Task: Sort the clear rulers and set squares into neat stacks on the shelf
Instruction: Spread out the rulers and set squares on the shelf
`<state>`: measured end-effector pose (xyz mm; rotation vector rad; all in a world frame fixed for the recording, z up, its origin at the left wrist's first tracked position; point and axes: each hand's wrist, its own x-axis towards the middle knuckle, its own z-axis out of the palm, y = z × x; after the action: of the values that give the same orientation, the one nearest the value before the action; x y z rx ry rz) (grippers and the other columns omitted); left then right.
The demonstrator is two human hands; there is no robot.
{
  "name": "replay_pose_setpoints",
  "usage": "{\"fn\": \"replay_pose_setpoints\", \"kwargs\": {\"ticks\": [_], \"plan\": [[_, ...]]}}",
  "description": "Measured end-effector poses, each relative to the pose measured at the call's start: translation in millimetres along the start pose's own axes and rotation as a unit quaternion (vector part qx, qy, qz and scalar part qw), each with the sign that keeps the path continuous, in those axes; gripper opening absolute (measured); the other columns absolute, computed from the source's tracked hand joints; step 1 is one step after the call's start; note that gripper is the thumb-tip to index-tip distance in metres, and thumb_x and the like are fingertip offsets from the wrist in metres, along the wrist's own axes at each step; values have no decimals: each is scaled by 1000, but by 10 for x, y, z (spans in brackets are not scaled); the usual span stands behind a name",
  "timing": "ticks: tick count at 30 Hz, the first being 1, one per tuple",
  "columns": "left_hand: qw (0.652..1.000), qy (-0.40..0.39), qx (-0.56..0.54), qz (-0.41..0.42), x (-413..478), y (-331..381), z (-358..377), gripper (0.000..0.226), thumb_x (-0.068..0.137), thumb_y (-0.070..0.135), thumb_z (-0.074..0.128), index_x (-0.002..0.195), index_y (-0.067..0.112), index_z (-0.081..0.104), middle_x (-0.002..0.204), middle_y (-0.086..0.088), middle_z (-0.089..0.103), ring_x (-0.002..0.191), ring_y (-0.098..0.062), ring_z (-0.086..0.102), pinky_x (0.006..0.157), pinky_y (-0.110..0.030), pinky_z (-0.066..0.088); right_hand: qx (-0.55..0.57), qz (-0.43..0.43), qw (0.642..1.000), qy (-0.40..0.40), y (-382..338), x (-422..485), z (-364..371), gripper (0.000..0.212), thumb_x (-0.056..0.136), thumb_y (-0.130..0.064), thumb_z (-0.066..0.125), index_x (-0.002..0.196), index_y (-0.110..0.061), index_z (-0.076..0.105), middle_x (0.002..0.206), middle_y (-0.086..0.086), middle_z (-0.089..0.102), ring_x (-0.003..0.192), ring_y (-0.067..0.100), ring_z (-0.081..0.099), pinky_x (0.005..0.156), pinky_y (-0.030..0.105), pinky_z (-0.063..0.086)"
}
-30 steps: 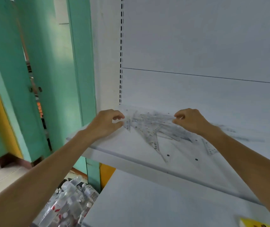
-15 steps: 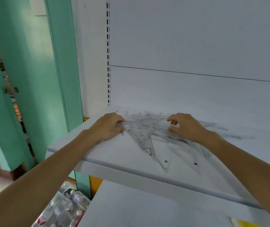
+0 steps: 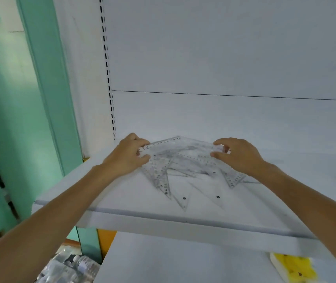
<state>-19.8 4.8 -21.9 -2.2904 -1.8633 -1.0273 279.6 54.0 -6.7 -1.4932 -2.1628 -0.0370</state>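
At the far left stands a green door frame [image 3: 46, 94], and low down beside it lies a heap of wrapped bottles [image 3: 71, 266] on the floor. The left hand [image 3: 127, 158] reaches in from the lower left, forearm stretched up over the front lip of the white shelf [image 3: 101, 193], knuckles up, fingers curled and pinching the left end of the pile of clear rulers and set squares [image 3: 181, 160]. That pile lies toward the back of the shelf, between the two hands; a ruler [image 3: 163, 142] with printed numbers runs along its far edge, and pointed corners of set squares [image 3: 180, 199] fan toward the front edge, flat on the board. The right hand [image 3: 238, 156] comes in from the lower right, palm down, thumb and fingers closed on the right end of the same pile. On the lower shelf at the bottom right sits a yellow pack [image 3: 293, 266]. Compared with half a second ago, both hands have moved from lying over the scattered pieces to gripping the pile's ends, and the pieces look drawn more tightly together; the view has shifted slightly too.
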Motion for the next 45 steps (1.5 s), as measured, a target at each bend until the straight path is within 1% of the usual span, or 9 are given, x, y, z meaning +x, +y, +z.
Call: {"fn": "replay_pose_setpoints", "kwargs": {"ticks": [7, 11, 14, 18, 23, 29, 33, 37, 45], "plan": [[996, -19, -18, 88, 167, 732, 206, 38, 86, 38, 59, 124, 34, 55, 95, 7, 53, 77, -8, 50, 76, -27, 42, -28, 108, 994, 1, 662, -426, -485, 35, 81, -55, 57, 106, -32, 62, 87, -7, 55, 84, 13, 50, 76, 27, 36], [990, -42, -44, 131, 256, 1275, 458, 39, 86, 36, 60, 124, 27, 56, 91, 8, 54, 67, 0, 45, 70, -22, 37, -26, 148, 989, 1, 1138, -739, -841, 34, 84, -50, 57, 107, -25, 63, 74, -12, 48, 78, 13, 47, 74, 27, 36], [984, -65, -79, 148, 296, 1678, 671, 37, 82, 33, 66, 117, 22, 60, 85, 10, 55, 64, 1, 45, 62, -13, 35, 7, 167, 986, -3, 1493, -1023, -1104, 31, 84, -44, 60, 103, -21, 65, 64, -13, 42, 65, 7, 46, 63, 23, 37], [975, -93, -113, 169, 313, 2255, 957, 37, 77, 28, 72, 112, 20, 63, 85, 9, 59, 64, -1, 47, 60, -7, 38, -26, 190, 981, -16, 1939, -1463, -1436, 30, 83, -45, 61, 104, -23, 65, 70, -13, 47, 75, 11, 52, 75, 27, 42], [960, -117, -142, 209, 269, 3112, 1390, 37, 80, 22, 70, 115, 17, 61, 91, 5, 60, 69, -3, 49, 64, -9, 37, -44, 223, 974, 4, 2525, -1997, -1925, 36, 80, -50, 63, 105, -25, 66, 86, -4, 59, 82, 14, 57, 75, 27, 45], [942, -140, -186, 240, 190, 4229, 1964, 35, 80, 25, 69, 112, 19, 58, 89, 9, 58, 73, -1, 51, 62, -9, 36, -60, 251, 964, 68, 3245, -2802, -2480, 36, 80, -45, 65, 109, -23, 65, 72, -11, 53, 66, 3, 50, 60, 19, 36], [928, -162, -207, 265, 102, 4799, 2332, 32, 80, 24, 69, 110, 18, 59, 90, 8, 59, 75, -1, 53, 62, -8, 38, -52, 292, 950, 94, 3651, -3267, -2767, 33, 83, -42, 62, 111, -25, 64, 65, -10, 50, 57, 8, 50, 55, 21, 38], [918, -183, -216, 277, 146, 5206, 2565, 32, 81, 24, 69, 110, 17, 60, 92, 5, 61, 78, -5, 55, 65, -8, 39, -56, 302, 944, 121, 3985, -3568, -2855, 34, 89, -39, 56, 118, -23, 60, 91, -1, 62, 82, 13, 55, 76, 24, 38], [911, -182, -193, 315, 461, 5615, 2904, 31, 79, 26, 71, 108, 19, 62, 95, 6, 56, 78, 2, 52, 65, -4, 39, -54, 295, 944, 139, 4502, -3559, -2887, 33, 88, -28, 60, 120, -18, 59, 105, 2, 60, 95, 12, 52, 81, 24, 36]]}}
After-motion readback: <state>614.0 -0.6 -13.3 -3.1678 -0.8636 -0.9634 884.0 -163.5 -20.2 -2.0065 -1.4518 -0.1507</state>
